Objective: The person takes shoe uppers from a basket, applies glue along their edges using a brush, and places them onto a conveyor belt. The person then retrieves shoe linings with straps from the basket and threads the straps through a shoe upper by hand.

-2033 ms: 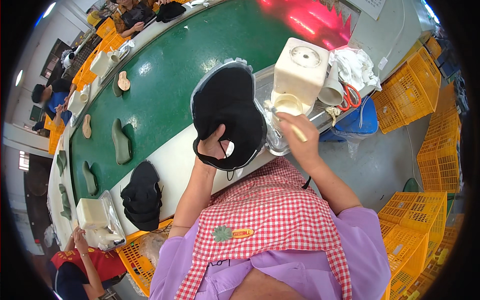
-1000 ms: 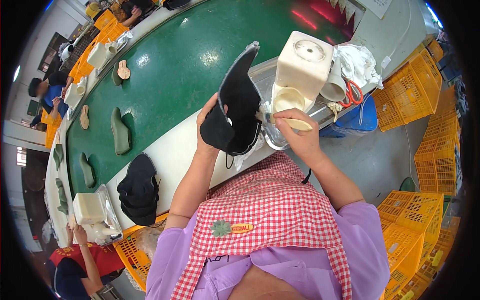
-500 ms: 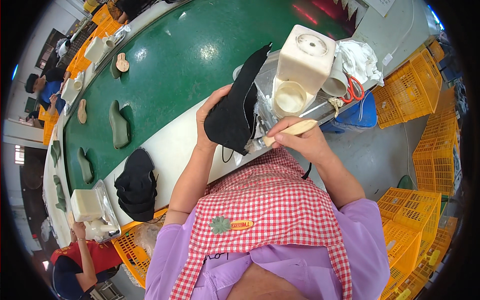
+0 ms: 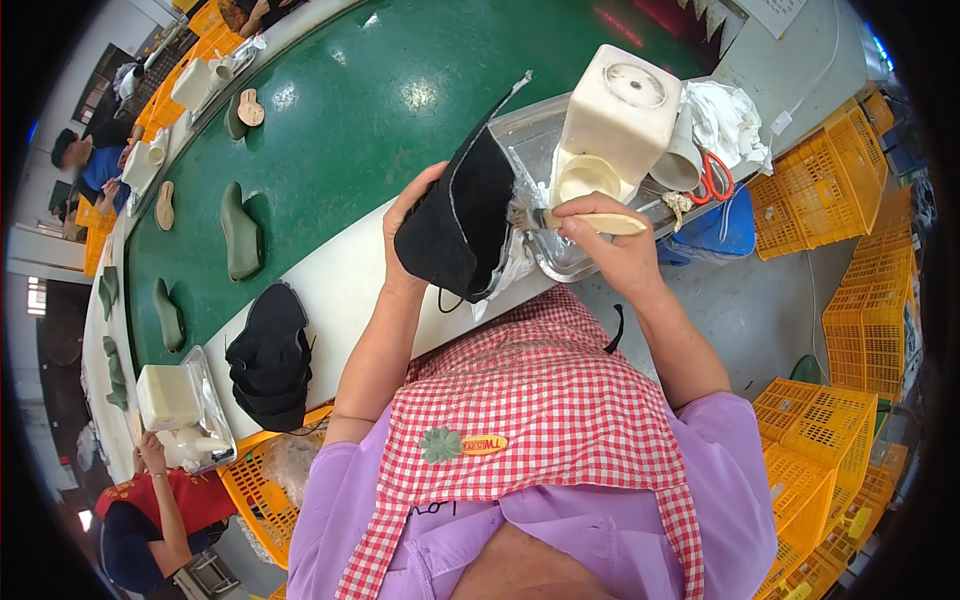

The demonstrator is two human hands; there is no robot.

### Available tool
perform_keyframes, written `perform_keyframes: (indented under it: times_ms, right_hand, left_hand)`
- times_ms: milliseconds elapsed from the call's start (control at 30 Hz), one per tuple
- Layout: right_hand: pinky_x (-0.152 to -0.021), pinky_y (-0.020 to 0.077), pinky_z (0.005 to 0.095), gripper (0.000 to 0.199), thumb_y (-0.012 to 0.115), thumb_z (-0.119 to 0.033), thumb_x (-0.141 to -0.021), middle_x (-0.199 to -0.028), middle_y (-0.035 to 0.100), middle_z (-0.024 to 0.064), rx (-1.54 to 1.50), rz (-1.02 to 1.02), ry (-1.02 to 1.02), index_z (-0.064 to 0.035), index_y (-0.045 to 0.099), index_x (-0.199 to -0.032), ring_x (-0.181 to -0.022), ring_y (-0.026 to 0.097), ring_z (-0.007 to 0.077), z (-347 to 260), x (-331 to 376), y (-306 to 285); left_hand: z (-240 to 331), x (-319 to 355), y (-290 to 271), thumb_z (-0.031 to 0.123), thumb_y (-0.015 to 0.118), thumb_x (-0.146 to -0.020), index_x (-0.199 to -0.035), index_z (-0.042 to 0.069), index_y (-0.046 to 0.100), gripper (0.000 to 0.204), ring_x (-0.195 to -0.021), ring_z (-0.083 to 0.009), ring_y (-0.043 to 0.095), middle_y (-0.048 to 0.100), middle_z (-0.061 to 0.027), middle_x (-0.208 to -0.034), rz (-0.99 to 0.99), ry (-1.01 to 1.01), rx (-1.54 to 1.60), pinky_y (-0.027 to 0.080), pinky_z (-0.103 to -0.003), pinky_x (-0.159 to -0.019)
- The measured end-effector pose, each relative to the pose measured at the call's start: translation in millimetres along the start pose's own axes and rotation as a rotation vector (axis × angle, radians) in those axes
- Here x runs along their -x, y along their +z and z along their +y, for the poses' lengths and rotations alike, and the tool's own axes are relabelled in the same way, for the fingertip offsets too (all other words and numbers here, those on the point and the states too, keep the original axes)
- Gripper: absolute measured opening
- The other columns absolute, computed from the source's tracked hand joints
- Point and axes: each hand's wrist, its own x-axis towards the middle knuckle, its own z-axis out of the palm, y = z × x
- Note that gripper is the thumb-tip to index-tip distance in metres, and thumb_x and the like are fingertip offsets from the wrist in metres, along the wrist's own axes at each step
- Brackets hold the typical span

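Note:
My left hand (image 4: 408, 228) is closed on the left side of a black shoe upper (image 4: 455, 222), holding it up above the white table edge. In my right hand (image 4: 608, 240) is a brush (image 4: 605, 222) with a pale wooden handle. The bristles touch, or nearly touch, the right edge of the upper. Just beyond the brush stands a cream dispenser (image 4: 620, 105) with a round cup (image 4: 587, 178) at its foot, set in a clear tray (image 4: 568, 262). More black uppers (image 4: 268, 360) lie stacked to the left.
Green shoe lasts (image 4: 240, 235) and insoles (image 4: 165, 207) rest on the green table surface (image 4: 350, 130). Red-handled scissors (image 4: 712, 178) and white cloth (image 4: 725, 120) lie beyond the tray. Orange crates (image 4: 815, 430) stand at right. A co-worker in red (image 4: 165, 510) works at lower left.
My right hand has moved the brush up along the upper's right edge, toward the cup. The upper has turned in my left hand and shifted slightly left. Lasts on the table have shifted slightly.

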Motion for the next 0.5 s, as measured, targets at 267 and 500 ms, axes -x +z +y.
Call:
perform_keyframes:
  times_ms: [267,500]
  right_hand:
    - [-0.068,0.0521,0.0227,0.018,0.067,-0.010,-0.087,-0.088,0.070,0.0111,-0.426,-0.250,0.361,0.0043,0.068,-0.098,-0.075,0.067,0.0125,-9,10,9]
    - [-0.065,0.0524,0.0266,0.026,0.062,-0.017,-0.091,-0.085,0.068,0.0127,-0.924,-0.210,0.360,0.0065,0.063,-0.101,-0.069,0.066,0.0168,-5,2,1]
  left_hand:
    - [11,-5,3,-0.004,0.062,-0.083,-0.127,-0.004,0.057,0.044,-0.114,-0.0202,0.060,0.061,-0.0145,-0.126,0.024,-0.063,-0.005,0.046,-0.032,-0.101]
    - [19,-10,1,-0.003,0.059,-0.086,-0.130,-0.003,0.056,0.044,-0.113,-0.0186,0.059,0.059,-0.0123,-0.128,0.176,-0.076,-0.018,0.045,-0.029,-0.100]
